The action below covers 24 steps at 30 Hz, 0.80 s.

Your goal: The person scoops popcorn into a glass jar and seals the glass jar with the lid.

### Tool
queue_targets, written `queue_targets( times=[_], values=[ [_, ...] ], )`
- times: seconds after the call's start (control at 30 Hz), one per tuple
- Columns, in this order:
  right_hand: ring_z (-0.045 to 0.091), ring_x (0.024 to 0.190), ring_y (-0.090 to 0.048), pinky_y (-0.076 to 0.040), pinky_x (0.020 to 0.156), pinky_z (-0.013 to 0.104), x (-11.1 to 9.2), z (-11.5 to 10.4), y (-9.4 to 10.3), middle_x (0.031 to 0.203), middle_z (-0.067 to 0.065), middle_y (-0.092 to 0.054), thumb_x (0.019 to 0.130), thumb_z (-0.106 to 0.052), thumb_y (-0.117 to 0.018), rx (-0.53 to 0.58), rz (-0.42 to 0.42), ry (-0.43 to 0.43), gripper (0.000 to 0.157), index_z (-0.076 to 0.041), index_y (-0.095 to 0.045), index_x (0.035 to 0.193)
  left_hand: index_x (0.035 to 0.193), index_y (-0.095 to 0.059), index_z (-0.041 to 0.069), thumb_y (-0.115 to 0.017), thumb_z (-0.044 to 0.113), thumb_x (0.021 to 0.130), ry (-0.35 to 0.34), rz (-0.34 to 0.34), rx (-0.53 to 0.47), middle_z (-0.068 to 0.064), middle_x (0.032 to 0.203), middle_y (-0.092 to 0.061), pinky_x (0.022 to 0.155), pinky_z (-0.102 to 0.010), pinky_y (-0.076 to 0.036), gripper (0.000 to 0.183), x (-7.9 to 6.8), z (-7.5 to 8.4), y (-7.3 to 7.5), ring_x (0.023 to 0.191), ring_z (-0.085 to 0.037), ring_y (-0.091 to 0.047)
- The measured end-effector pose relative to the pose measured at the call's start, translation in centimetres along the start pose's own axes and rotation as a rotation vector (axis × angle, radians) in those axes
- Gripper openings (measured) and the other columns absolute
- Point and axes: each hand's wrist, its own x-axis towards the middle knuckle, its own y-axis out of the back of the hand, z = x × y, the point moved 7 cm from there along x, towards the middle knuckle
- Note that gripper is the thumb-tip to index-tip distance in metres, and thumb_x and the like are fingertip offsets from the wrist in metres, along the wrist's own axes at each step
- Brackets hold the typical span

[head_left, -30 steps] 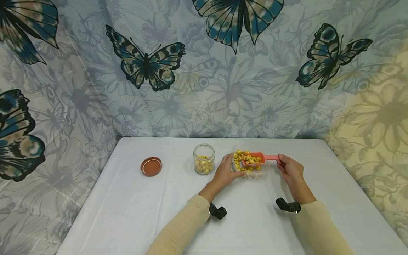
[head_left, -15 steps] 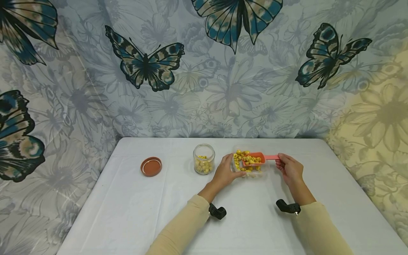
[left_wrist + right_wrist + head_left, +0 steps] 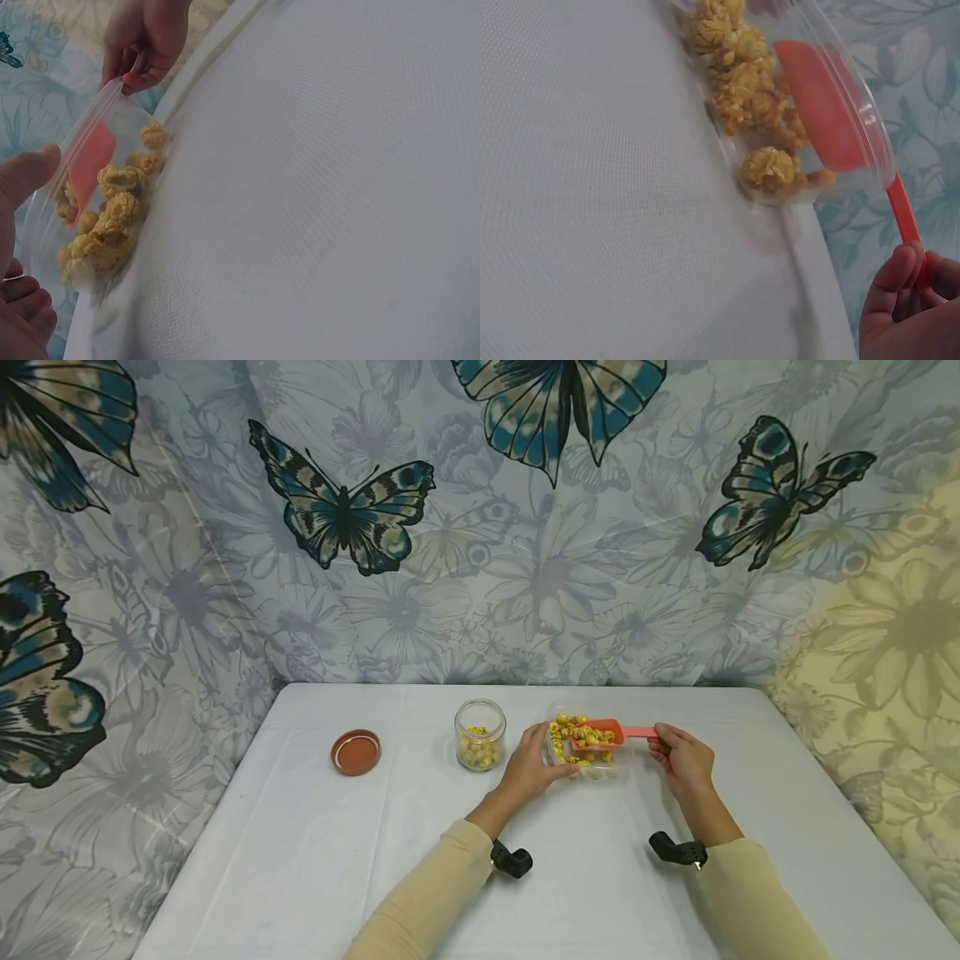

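My right hand (image 3: 684, 763) is pinching the scoop (image 3: 618, 735), best held level; my left hand (image 3: 529, 767) is gripping the tub (image 3: 881, 146) steady.

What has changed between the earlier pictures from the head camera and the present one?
Nothing visibly changed: nothing was taken hold of or let go. The left hand still holds the box, the right hand the scoop with popcorn; jar and lid stayed in place.
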Motion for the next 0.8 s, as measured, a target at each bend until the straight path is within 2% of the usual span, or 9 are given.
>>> queue_targets(
  times=[0.4, 0.8],
  values=[
    [0.006, 0.059, -0.062, -0.056, 0.057, 0.018, -0.29, -0.21, 0.1, 0.067, -0.003, -0.069, 0.095, -0.014, -0.062, -0.019, 0.034, 0.006, 0.018, -0.019, -0.07, 0.079, 0.152, -0.032, 0.005, -0.074, 0.044, 0.084, -0.025, 0.007, 0.012, -0.014, 0.153, -0.037, 0.111, -0.045, -0.041, 0.089, -0.11, 0.21, 0.19, 0.138, -0.032, -0.043],
    [0.007, 0.06, -0.062, -0.056, 0.059, 0.018, -0.57, -0.49, -0.15, 0.069, -0.002, -0.068, 0.094, -0.015, -0.063, -0.003, 0.044, -0.009, 0.015, -0.018, -0.07, 0.082, 0.15, -0.035, 0.006, -0.076, 0.043, 0.083, -0.014, 0.006, 0.048, -0.016, 0.15, -0.041, 0.112, -0.045, -0.04, 0.087, -0.09, 0.15, 0.42, 0.138, -0.031, -0.043]
  ],
)
